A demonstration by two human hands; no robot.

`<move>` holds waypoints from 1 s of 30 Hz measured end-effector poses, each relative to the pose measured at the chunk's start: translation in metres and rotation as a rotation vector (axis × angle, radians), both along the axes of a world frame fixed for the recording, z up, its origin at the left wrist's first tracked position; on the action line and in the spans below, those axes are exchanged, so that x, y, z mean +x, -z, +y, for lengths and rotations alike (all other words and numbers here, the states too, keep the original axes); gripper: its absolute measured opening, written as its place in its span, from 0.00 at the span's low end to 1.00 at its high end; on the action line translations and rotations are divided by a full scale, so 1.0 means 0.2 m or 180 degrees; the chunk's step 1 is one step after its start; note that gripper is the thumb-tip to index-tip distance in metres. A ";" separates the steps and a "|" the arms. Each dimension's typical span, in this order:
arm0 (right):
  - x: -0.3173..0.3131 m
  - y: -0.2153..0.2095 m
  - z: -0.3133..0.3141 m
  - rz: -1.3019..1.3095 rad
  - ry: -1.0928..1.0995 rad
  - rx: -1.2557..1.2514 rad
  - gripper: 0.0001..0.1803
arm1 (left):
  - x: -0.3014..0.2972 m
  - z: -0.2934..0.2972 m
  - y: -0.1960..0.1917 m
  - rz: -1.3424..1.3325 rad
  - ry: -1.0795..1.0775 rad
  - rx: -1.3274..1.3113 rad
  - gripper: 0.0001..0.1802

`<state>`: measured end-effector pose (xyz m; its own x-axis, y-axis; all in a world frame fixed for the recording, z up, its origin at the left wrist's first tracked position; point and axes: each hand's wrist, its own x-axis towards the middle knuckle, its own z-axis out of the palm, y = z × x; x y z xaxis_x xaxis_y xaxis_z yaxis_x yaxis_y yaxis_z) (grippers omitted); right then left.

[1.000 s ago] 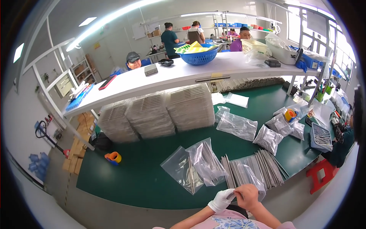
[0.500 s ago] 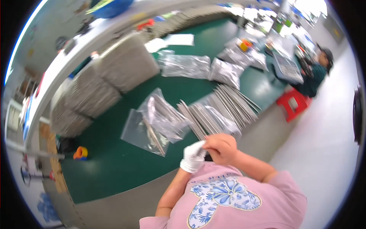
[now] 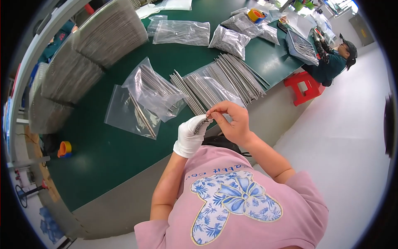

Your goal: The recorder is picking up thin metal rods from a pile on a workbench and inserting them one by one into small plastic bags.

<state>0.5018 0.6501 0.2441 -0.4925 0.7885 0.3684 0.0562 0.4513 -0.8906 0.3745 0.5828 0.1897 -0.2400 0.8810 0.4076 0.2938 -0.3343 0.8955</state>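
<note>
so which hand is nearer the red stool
Right. The bare right hand is on the side toward the red stool, pinching the small bundle of metal rods; the white-gloved left hand grips that bundle from the far side.

Green counter [image 3: 103, 153]: clear bags [image 3: 141, 101] with metal rods; loose rod row [image 3: 226, 81]; stacked grey trays [image 3: 89, 50]; filled bags [image 3: 230, 39] at far end; orange tape roll [image 3: 64, 148] at left edge. Red stool [image 3: 304, 85] beside a seated person [image 3: 336, 60].
</note>
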 end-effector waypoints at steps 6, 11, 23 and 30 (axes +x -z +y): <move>-0.01 0.01 -0.03 0.0117 -0.0024 -0.0136 0.04 | 0.01 -0.01 -0.01 0.0172 -0.0086 0.0077 0.12; 0.00 0.01 -0.01 0.0034 -0.0036 -0.0134 0.04 | 0.00 0.01 0.00 0.0102 -0.0074 0.0089 0.11; -0.02 -0.08 0.02 -0.0561 -0.0165 0.1378 0.05 | -0.01 0.02 -0.01 0.0260 -0.0096 -0.0008 0.11; -0.02 -0.09 0.03 -0.0714 -0.0196 0.1600 0.04 | 0.01 0.02 0.02 0.0260 -0.0186 -0.0023 0.11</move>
